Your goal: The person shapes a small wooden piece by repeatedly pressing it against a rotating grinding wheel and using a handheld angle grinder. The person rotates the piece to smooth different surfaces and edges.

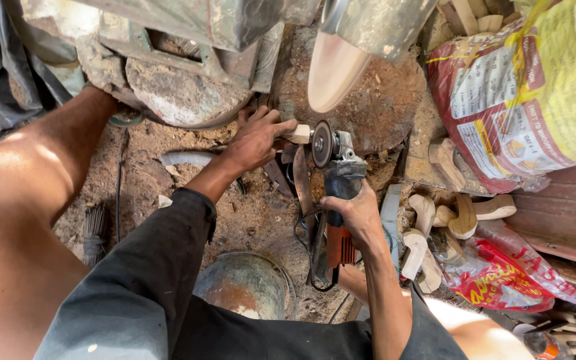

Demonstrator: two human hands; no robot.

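**Wood piece held to grinder disc on dirt floor**

Left hand point(256, 141) has its fingers pinched together on a small pale wooden block point(299, 134), pressing its end against the round grey disc point(321, 143) of the grinder. Right hand point(356, 212) has its fingers wrapped tight around the grey-and-orange handheld angle grinder point(340, 200), body pointing down toward the person, black cord point(305, 247) looping beside it. The block sits mid-frame, just left of the disc and touching it.

Packages: large red-and-yellow printed woven sack point(528, 93) fills the top right corner, bulging, with a white label panel on its face. A second red plastic bag point(501, 273) with yellow lettering lies crumpled at lower right, partly under a pile of pale carved wooden pieces point(435, 233).

Around: sawdust-covered dirt floor point(148, 180); rough tree-stump block point(375, 100) behind the disc; a smooth tan pointed wooden form point(331, 70) hangs over it from the top edge. Dirty rounded stone or metal machine base point(181, 93) at top left. Rusty round metal bucket point(245, 283) near the bottom centre, between the person's legs. White curved tube point(188, 159) lies on the floor beside the left forearm. Bare knee and dark shorts cover the lower left, blocking the floor there.
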